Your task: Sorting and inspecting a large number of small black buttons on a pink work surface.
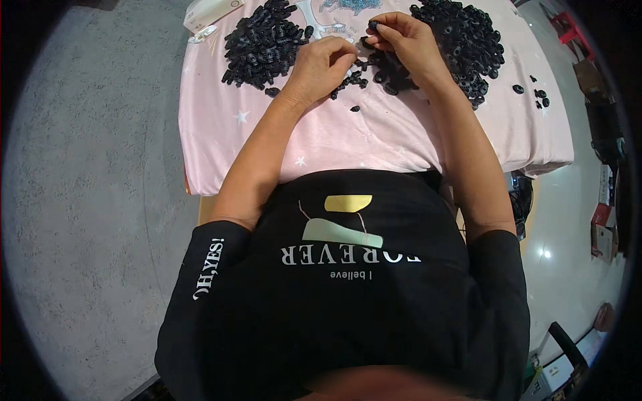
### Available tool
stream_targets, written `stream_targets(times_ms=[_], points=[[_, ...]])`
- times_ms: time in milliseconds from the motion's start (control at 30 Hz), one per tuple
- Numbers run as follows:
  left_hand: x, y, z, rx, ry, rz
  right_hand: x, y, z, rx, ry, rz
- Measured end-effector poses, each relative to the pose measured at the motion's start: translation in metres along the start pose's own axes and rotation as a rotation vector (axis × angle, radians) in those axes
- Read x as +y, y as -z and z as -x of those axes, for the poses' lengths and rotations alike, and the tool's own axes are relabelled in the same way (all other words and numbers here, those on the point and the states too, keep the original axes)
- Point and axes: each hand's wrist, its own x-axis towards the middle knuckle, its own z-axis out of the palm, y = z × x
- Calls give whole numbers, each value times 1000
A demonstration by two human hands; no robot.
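Observation:
My right hand [409, 48] is raised over the table, thumb and forefinger pinching a small black round part [372, 25]. Close beside it on the left, my left hand [322, 67] has its fingertips pressed together; whatever they hold is hidden. A heap of black ridged pieces [262, 48] lies left of my left hand. Beyond my right hand spreads a larger heap of black ring-shaped parts [478, 50]. Between and below the hands are several tiny black pieces [354, 81], with one loose black piece [355, 108] nearer to me.
A pink cloth with white stars [321, 144] covers the table. At its far left corner stands a white box [212, 13]. Several loose black parts [540, 97] lie toward the right edge. On the floor to the right are a red stool [572, 35] and boxes [604, 242].

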Motion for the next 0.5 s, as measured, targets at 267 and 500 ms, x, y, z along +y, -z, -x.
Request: stream_targets(times_ms=[267,500], points=[[0,0,1,-16,-114,-120,-3,-2,3,10,4,0],[-3,2,0,-36,-127,-144,-7,-1,4,-19,7,-16]])
